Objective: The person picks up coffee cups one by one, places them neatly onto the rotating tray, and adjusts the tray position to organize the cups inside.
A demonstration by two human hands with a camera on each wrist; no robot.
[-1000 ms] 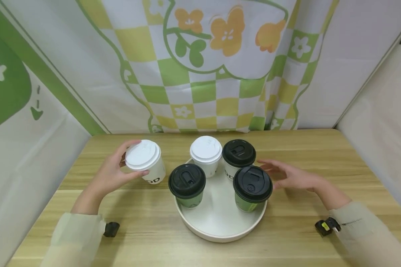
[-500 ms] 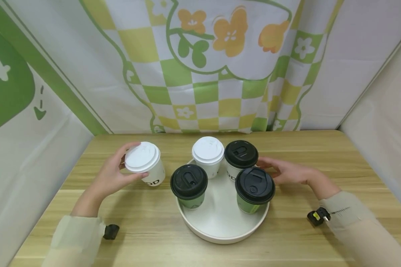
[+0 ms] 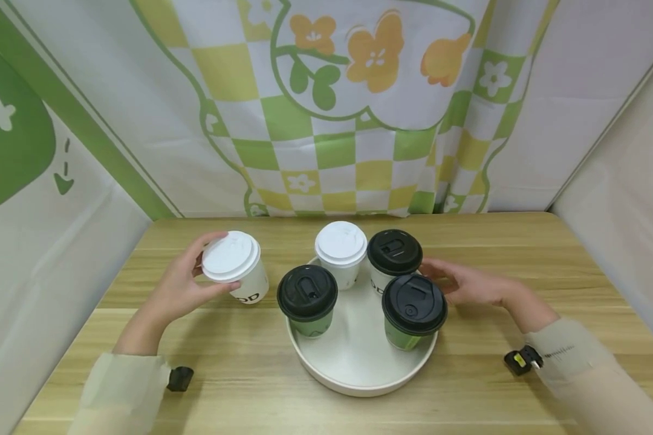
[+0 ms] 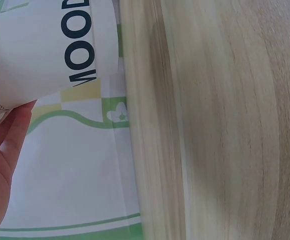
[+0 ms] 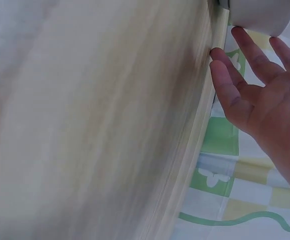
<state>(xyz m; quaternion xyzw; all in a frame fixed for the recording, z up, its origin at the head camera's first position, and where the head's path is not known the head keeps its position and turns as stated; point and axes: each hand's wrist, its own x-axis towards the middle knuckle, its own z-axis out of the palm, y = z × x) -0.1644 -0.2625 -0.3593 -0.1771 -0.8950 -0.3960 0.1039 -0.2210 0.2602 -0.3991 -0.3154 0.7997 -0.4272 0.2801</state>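
Note:
My left hand (image 3: 187, 278) grips a white paper cup with a white lid (image 3: 245, 272), left of the tray; its fingers and thumb curve round the upper part. The left wrist view shows the dark "MOOD" lettering on this cup (image 4: 40, 55). My right hand (image 3: 468, 284) is at the tray's right side, its fingertips at a white paper cup with a black lid (image 3: 394, 251). In the right wrist view the fingers of the right hand (image 5: 270, 95) are spread and nearly straight, with tips at the wall of a pale cup (image 5: 262, 15). The thumb is mostly hidden.
A round cream tray (image 3: 361, 389) stands mid-table. It also bears a white-lidded white cup (image 3: 341, 248) and two green cups with black lids, one front left (image 3: 307, 299) and one front right (image 3: 413, 311). A checked, flowered curtain (image 3: 332, 151) hangs behind the wooden table (image 3: 239, 374).
My right hand has moved left, bringing its fingers up to the black-lidded white cup. The left hand keeps its grip on the white cup, nearly still. The head view has shifted slightly.

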